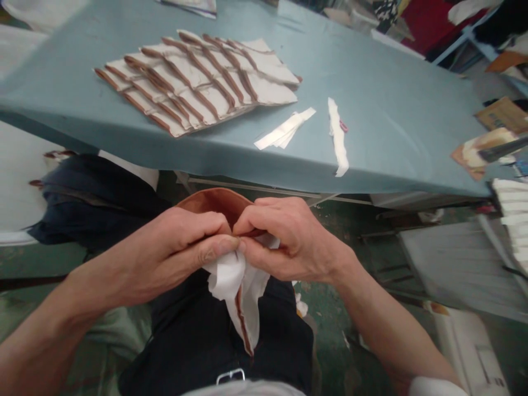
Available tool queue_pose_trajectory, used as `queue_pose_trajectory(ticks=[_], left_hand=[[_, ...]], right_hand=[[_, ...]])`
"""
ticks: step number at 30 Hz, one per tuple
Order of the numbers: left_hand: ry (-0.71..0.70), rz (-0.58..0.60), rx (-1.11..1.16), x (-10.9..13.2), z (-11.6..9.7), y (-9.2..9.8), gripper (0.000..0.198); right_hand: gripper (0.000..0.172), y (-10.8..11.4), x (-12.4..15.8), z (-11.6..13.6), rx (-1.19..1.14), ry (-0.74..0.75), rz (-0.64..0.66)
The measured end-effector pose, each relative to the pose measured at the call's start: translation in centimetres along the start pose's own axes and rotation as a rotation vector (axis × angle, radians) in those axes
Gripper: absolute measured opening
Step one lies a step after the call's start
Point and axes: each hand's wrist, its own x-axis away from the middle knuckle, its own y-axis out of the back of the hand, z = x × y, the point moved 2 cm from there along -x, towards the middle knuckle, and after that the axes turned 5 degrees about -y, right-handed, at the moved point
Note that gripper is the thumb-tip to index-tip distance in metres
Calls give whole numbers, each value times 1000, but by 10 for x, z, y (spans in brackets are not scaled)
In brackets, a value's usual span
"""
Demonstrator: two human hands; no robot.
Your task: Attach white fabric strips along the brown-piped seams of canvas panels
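Observation:
My left hand (pixel 181 250) and my right hand (pixel 284 236) meet thumb to thumb below the table edge, both pinched on one fabric piece (pixel 241 286). The piece is white cloth with a brown strip along it, and it hangs down over my dark lap. Its brown part (pixel 214 201) curves up behind my knuckles. On the blue table (pixel 371 82) lies a fanned stack of similar white pieces with brown strips (pixel 198 80), far from both hands.
Two white strips lie near the table's front edge: a folded one (pixel 284 129) and a narrow one (pixel 338 137). Dark cloth (pixel 82 198) is heaped at the left. White stacked material (pixel 513 220) sits at the right, with papers (pixel 482 151) beside it.

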Motion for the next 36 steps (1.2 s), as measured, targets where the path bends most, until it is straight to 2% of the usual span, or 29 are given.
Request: queue_pose_trajectory(ticks=[4,10,12,17,21,24,29,31,34,36], left_hand=[[-21,-28,27,7,7,-3,36],[-168,-238,-180,18,18,-15,29],[-168,-281,-179,18,18,-16,31],[-62,-265,86,16,12,-15,38],[14,-225,327,20,14,-16,44],[15,-198,371,26,21,-15,45],[-100,-234,61,36,27,-3,36],[-98,-273,-61,38,24,-1,30],[-1,-361,-194,36,18,-2,31],[57,-398,-244,32,13,-5,32]], right_hand=[[21,1,-1,-3,-66,-23,88],[17,9,0,-5,-108,-50,143],[18,10,0,-7,-109,-61,151],[23,6,-2,-14,-180,-91,197],[28,5,0,-12,-258,-89,184],[37,9,4,-12,-222,-136,155],[49,20,19,-27,-132,-297,41],[49,23,24,-30,-97,-254,5],[44,26,27,-25,-70,-96,-52],[43,30,27,-19,-115,-65,-91]])
